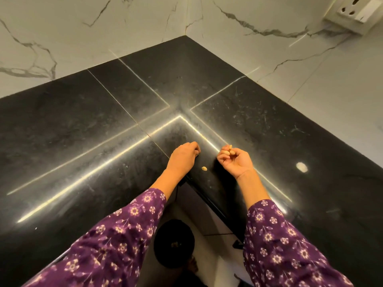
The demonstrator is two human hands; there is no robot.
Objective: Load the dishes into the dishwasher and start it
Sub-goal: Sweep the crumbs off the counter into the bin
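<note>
The dishes and the dishwasher are outside this view. What shows is a person's two hands over a black stone desk point(83, 131) that wraps an inside corner.

One loose kernel point(204, 168), small and pale, lies on the desk between the two hands and serves as the marker here. Just right of it and a little farther back, the right hand point(236, 160) is turned palm up, its fingers curled to pinch pale kernels point(229, 151); three can be counted. Just left of the loose kernel, the left hand point(183, 155) is palm down with its fingers curled and their tips at the desk surface. Whether it has hold of anything cannot be told.

Close below the loose kernel, toward the person, the desk's front edge point(209, 200) bends in a notch, and the left forearm crosses that edge. Beyond the kernel, dark stone with pale seams runs back to two white veined walls point(62, 27) meeting in a corner. One white socket point(356, 13) sits on the right wall, far up and right of the kernel.

Below the notch, one dark round bin point(163, 255) stands on a pale floor point(207, 222), with small pale scraps point(176, 244) inside. Both sleeves point(116, 241) are purple with flowers.
</note>
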